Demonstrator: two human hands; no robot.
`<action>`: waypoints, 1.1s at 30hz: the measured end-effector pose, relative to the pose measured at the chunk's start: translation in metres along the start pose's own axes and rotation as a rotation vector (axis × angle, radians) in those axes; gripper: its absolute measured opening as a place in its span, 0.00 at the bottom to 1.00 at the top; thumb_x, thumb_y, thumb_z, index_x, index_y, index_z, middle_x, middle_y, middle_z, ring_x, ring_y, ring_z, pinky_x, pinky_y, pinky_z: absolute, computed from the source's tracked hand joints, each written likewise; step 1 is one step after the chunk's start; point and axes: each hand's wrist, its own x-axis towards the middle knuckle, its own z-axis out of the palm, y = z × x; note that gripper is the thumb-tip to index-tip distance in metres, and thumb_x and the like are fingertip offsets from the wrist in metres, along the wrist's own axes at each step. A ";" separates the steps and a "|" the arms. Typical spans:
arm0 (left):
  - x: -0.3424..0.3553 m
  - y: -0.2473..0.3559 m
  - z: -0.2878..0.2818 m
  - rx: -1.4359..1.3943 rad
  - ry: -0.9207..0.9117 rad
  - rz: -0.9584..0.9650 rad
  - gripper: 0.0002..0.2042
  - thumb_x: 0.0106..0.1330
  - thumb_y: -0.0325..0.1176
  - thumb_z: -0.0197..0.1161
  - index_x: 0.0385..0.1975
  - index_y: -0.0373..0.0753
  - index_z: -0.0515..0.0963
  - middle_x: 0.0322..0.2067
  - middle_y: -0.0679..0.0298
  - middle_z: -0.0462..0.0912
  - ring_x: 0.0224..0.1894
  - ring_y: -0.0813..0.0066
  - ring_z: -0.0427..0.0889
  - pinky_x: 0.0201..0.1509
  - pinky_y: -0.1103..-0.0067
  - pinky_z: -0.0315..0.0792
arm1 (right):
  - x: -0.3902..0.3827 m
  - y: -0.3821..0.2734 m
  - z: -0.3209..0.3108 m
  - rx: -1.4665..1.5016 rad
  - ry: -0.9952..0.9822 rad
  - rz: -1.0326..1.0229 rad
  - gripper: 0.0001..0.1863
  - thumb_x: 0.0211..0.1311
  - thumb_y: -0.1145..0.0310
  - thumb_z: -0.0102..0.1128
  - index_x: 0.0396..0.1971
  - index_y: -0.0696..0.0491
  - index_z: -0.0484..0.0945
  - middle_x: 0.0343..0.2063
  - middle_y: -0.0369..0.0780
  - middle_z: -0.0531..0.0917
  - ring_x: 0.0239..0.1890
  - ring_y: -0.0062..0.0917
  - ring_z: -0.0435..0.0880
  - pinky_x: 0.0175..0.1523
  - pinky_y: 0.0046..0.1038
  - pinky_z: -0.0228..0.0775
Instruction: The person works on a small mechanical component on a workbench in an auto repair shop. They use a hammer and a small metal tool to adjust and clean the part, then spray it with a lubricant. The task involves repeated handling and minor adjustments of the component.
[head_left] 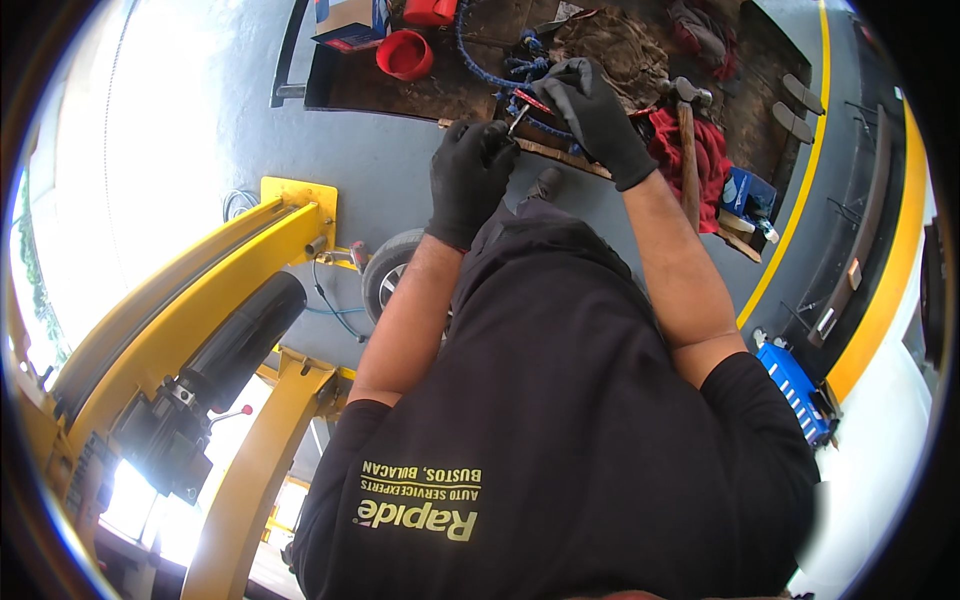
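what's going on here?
Someone in black gloves is working over a dark table. The left hand holds a slim metal piece; the right hand is close by, at a small red strip. Exactly what these are is too small to tell. A hammer lies to the right, over red cloth.

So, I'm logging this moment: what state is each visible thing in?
left hand: gloved, closed on a slim metal piece
right hand: gloved, fingers bent, grip unclear
hammer: lying, handle across the red cloth
red cloth: crumpled
brown cloth: crumpled
round red container: open
blue cord: curved
wheel: partly hidden
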 end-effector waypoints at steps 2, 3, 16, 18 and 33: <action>0.000 -0.006 0.002 -0.018 -0.004 0.006 0.15 0.62 0.31 0.80 0.47 0.38 0.88 0.40 0.56 0.88 0.36 0.63 0.90 0.42 0.71 0.82 | -0.006 -0.006 0.010 -0.125 -0.003 -0.039 0.18 0.66 0.66 0.70 0.51 0.57 0.77 0.44 0.43 0.88 0.43 0.35 0.90 0.48 0.36 0.83; 0.000 -0.010 0.002 -0.024 -0.007 0.028 0.15 0.61 0.31 0.80 0.47 0.38 0.88 0.40 0.56 0.88 0.36 0.63 0.90 0.42 0.71 0.82 | -0.011 0.002 0.017 -0.296 0.011 -0.158 0.18 0.67 0.64 0.70 0.50 0.55 0.77 0.44 0.43 0.88 0.43 0.37 0.90 0.47 0.37 0.84; -0.009 -0.031 0.010 -0.129 0.037 0.134 0.10 0.60 0.27 0.76 0.39 0.39 0.83 0.42 0.56 0.86 0.39 0.52 0.89 0.42 0.65 0.82 | -0.004 -0.002 0.039 -0.637 0.014 -0.231 0.20 0.65 0.56 0.70 0.52 0.48 0.78 0.40 0.43 0.86 0.41 0.43 0.90 0.45 0.45 0.83; -0.009 -0.030 0.011 -0.130 0.049 0.143 0.10 0.61 0.26 0.75 0.40 0.39 0.83 0.42 0.55 0.86 0.39 0.52 0.89 0.42 0.65 0.82 | -0.013 -0.005 0.041 -0.639 0.021 -0.298 0.20 0.65 0.56 0.70 0.52 0.48 0.79 0.40 0.43 0.86 0.42 0.43 0.90 0.46 0.45 0.83; -0.008 -0.029 0.017 -0.117 0.103 0.112 0.09 0.60 0.22 0.76 0.35 0.39 0.82 0.40 0.57 0.88 0.40 0.57 0.90 0.42 0.69 0.83 | -0.010 -0.006 0.037 -0.703 -0.003 -0.170 0.19 0.67 0.53 0.70 0.50 0.47 0.79 0.41 0.45 0.87 0.43 0.44 0.89 0.46 0.46 0.82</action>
